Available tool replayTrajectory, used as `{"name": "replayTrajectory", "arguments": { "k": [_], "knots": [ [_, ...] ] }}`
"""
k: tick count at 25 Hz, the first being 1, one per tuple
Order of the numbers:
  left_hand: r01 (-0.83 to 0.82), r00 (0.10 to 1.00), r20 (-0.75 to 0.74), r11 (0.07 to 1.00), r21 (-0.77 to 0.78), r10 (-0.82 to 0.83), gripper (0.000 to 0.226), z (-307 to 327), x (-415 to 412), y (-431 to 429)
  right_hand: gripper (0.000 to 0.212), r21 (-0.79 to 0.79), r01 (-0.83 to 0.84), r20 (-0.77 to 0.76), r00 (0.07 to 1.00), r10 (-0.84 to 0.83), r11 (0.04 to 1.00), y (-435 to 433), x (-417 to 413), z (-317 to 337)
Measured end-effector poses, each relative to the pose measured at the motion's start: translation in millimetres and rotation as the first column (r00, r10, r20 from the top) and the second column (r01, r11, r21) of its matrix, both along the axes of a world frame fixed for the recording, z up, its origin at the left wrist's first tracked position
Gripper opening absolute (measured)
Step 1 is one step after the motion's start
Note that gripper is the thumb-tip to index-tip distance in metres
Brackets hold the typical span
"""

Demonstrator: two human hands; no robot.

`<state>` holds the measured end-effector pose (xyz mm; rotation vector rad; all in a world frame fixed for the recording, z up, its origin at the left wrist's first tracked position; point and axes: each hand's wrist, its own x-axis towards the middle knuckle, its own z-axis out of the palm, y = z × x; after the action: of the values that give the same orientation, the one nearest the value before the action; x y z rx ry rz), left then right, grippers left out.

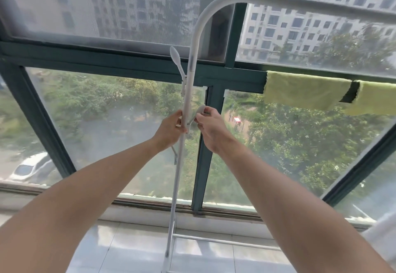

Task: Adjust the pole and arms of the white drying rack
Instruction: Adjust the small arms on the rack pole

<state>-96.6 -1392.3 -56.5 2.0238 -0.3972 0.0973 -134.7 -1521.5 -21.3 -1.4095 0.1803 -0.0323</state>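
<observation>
The white drying rack's upright pole (179, 165) rises from the tiled floor in front of the window and bends at the top into a horizontal bar (300, 4) running right. A short arm with a paddle-shaped tip (174, 55) angles up and left from the pole. A second short arm (198, 112) sticks out to the right at mid height. My left hand (170, 128) grips the pole just left of that joint. My right hand (211, 124) pinches the tip of the second arm.
A dark green window frame (216, 75) stands directly behind the rack. Two yellow-green cloths (304, 89) hang over its crossbar at the right. A lower rack bar (225, 241) runs right near the floor. A white object shows at the right edge.
</observation>
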Motion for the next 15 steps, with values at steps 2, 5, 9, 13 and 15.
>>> {"name": "replayTrajectory", "arguments": {
  "k": [2,5,9,13,15],
  "knots": [
    [-0.004,1.000,-0.018,1.000,-0.008,0.004,0.039,-9,-1,5,0.034,0.000,-0.014,-0.025,1.000,0.014,1.000,4,1,-6],
    [-0.031,0.998,-0.062,1.000,0.006,0.031,0.039,-26,-3,16,0.031,0.006,-0.048,-0.060,0.997,0.048,0.999,13,-1,-20],
    [-0.077,0.994,-0.073,0.997,0.019,0.078,0.037,-32,-3,27,0.025,-0.007,-0.066,-0.063,0.996,0.065,0.998,27,3,-27],
    [-0.086,0.989,-0.115,0.996,0.039,0.090,0.034,-26,-1,26,0.023,-0.031,-0.077,-0.066,0.995,0.075,0.997,30,7,-27],
    [-0.078,0.984,-0.154,0.996,0.049,0.084,0.034,-23,-1,23,0.033,-0.038,-0.088,-0.059,0.995,0.086,0.995,30,9,-27]
  ]
}}
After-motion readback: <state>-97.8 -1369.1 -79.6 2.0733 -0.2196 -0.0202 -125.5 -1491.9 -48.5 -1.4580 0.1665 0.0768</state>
